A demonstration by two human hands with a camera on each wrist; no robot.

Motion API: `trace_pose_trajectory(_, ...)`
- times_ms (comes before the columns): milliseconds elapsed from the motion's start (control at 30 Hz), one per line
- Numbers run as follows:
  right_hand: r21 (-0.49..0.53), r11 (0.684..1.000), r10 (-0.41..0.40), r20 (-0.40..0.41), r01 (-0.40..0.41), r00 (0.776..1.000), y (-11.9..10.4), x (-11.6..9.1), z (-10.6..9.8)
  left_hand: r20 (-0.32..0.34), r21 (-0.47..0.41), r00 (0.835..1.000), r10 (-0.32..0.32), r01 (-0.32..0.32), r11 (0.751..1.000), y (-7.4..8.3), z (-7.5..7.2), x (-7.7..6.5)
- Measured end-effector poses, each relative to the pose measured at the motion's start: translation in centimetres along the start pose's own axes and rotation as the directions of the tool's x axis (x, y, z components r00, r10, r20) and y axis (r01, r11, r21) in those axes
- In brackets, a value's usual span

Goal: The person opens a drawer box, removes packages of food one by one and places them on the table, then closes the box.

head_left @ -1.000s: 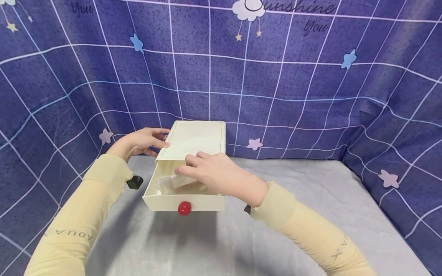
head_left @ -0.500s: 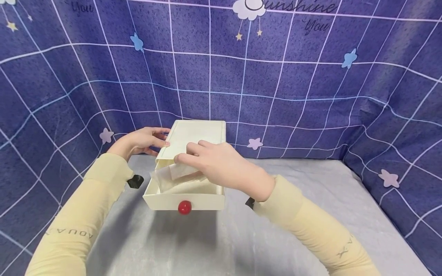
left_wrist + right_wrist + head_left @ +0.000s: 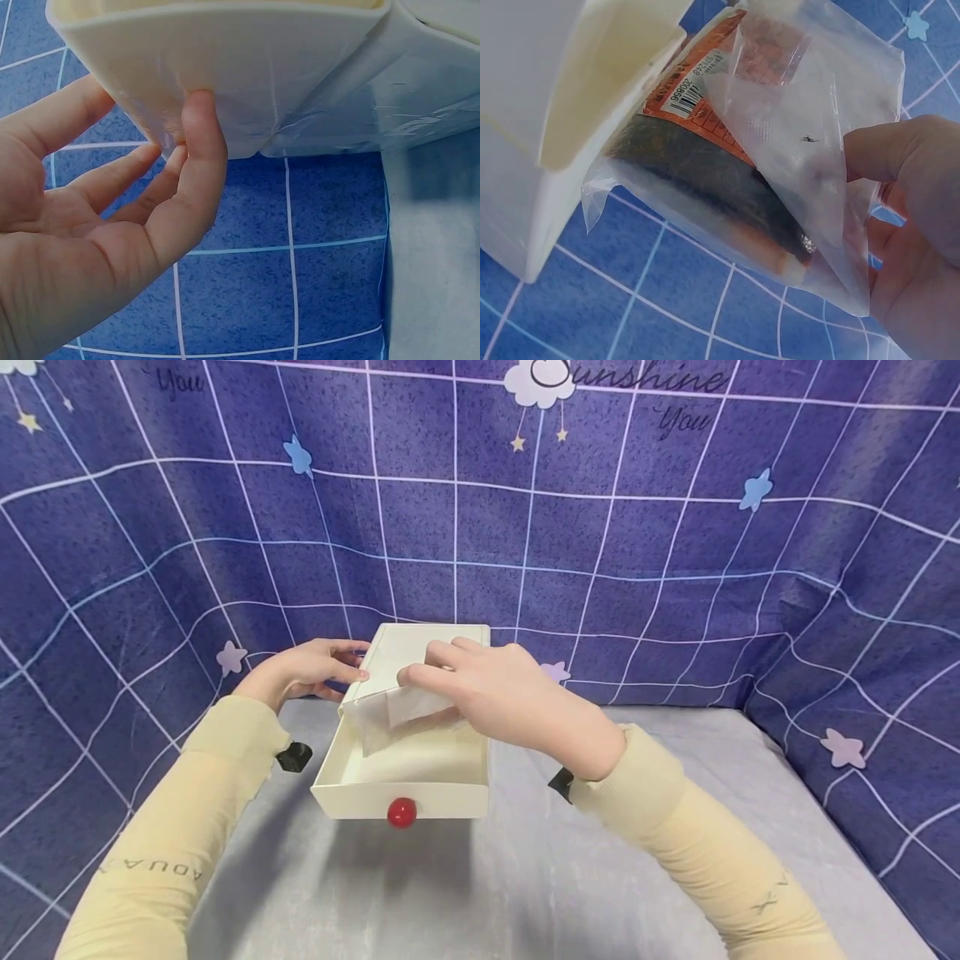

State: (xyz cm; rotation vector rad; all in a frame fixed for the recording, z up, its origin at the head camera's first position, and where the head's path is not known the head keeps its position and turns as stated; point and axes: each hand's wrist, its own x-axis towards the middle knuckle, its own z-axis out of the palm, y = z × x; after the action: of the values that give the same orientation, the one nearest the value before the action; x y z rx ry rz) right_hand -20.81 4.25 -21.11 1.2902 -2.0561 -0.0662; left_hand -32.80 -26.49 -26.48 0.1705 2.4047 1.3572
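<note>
A white drawer box (image 3: 378, 652) stands at the back of the grey surface. Its drawer (image 3: 405, 800), with a red knob (image 3: 402, 812), is pulled out toward me. My left hand (image 3: 315, 667) holds the box by its upper left edge, fingers on the side wall and thumb over the edge. My right hand (image 3: 491, 693) pinches a clear plastic bag (image 3: 375, 722) over the drawer. In the right wrist view, the bag (image 3: 817, 135) contains a dark item (image 3: 705, 161) under an orange label (image 3: 694, 97) with a barcode. Exactly what that item is, I cannot tell.
Blue cloth (image 3: 600, 535) with a grid and stars hangs behind and along both sides. The grey surface (image 3: 675, 777) extends right and in front of the box. Small black pieces (image 3: 294, 757) sit at both sleeve cuffs.
My right hand has lifted the plastic bag from inside the drawer, moving up and slightly right. More of the drawer floor shows. The left hand stays on the box.
</note>
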Motion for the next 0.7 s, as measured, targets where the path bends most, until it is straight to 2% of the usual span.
trace_pose_trajectory(267, -0.011, 0.999, 0.031, -0.016, -0.031, 0.999, 1.5, -0.7, -0.8, 0.0, 0.005, 1.0, 0.004, -0.004, 1.0, -0.1, 0.0, 0.0)
trace_pose_trajectory(700, -0.096, 0.993, 0.057, -0.165, -0.073, 0.985, 4.2, -2.0, -0.5, -0.004, 0.018, 1.0, 0.001, -0.001, 1.0, -0.1, 0.0, 0.0)
